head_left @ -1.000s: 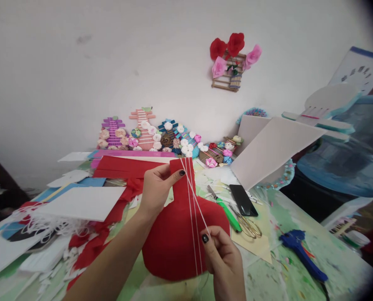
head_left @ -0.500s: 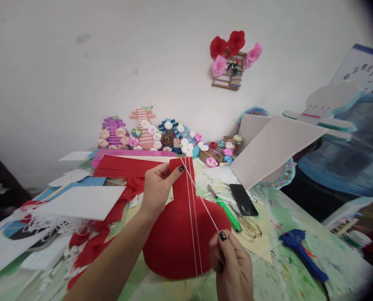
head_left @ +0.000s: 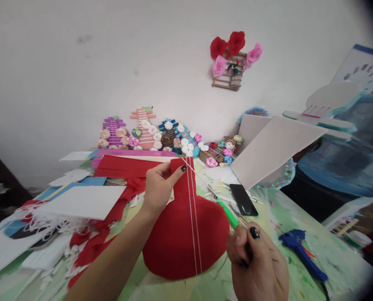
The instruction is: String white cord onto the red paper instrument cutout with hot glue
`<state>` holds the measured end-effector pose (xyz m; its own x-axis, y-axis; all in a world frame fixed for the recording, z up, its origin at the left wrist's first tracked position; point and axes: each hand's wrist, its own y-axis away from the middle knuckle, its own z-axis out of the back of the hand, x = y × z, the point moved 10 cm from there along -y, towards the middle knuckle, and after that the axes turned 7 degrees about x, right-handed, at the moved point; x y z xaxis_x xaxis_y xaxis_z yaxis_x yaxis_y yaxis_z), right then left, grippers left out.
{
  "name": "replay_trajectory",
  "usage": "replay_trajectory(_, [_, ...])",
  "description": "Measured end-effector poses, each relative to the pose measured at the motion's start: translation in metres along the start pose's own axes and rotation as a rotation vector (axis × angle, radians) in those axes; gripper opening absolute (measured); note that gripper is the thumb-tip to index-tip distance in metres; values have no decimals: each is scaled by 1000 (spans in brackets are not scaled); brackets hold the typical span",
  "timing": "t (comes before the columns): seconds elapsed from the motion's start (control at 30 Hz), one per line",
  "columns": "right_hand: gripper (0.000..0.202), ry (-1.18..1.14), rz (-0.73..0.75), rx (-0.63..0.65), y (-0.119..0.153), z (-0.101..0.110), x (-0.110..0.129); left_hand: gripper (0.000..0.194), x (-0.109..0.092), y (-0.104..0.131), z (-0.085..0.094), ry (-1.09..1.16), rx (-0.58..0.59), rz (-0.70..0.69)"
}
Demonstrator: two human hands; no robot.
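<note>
A red, lute-shaped board (head_left: pixel 170 234) is held with its narrow neck up and its round body toward me. My left hand (head_left: pixel 158 188) clasps the neck from the left, thumb on the front near the top. Two white strings (head_left: pixel 191 209) run lengthwise down the board. From the top of the neck, another white string (head_left: pixel 200 179) slants down to the right. My right hand (head_left: pixel 261 263), closed in a pinch to the right of the body, pulls that slanting string taut. Just beyond the right hand lies a green-handled knife (head_left: pixel 228 213).
A black phone (head_left: pixel 244 200) and a blue glue gun (head_left: pixel 305 255) lie to the right. White board (head_left: pixel 82 202), tangled white cord (head_left: pixel 54 225) and red scraps (head_left: pixel 92 251) cover the left. Flower-decorated instrument models (head_left: pixel 145 129) line the wall; a water jug (head_left: pixel 339 167) stands right.
My right hand has moved right and toward me, drawing the slanting string farther out from the board. It now covers the scissors. My left hand keeps its hold on the neck.
</note>
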<state>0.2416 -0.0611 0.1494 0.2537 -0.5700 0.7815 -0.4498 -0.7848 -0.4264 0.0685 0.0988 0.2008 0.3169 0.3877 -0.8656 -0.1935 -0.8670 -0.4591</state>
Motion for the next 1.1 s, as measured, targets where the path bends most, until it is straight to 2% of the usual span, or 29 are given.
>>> replay_trajectory(0.37, [32, -17, 103, -17, -10, -12, 38, 25, -6, 1, -3, -45, 10, -3])
replay_trajectory(0.7, [34, -40, 98, -118, -18, 4, 36, 26, -9, 2, -4, -56, 9, 3])
replay_trajectory(0.83, [33, -61, 28, -160, -13, 12, 17, 24, -8, 1, -2, -44, 3, -3])
replay_trajectory(1.1, [40, 50, -194, -157, 16, 22, -52, 23, -4, -1, -1, -5, 12, -21])
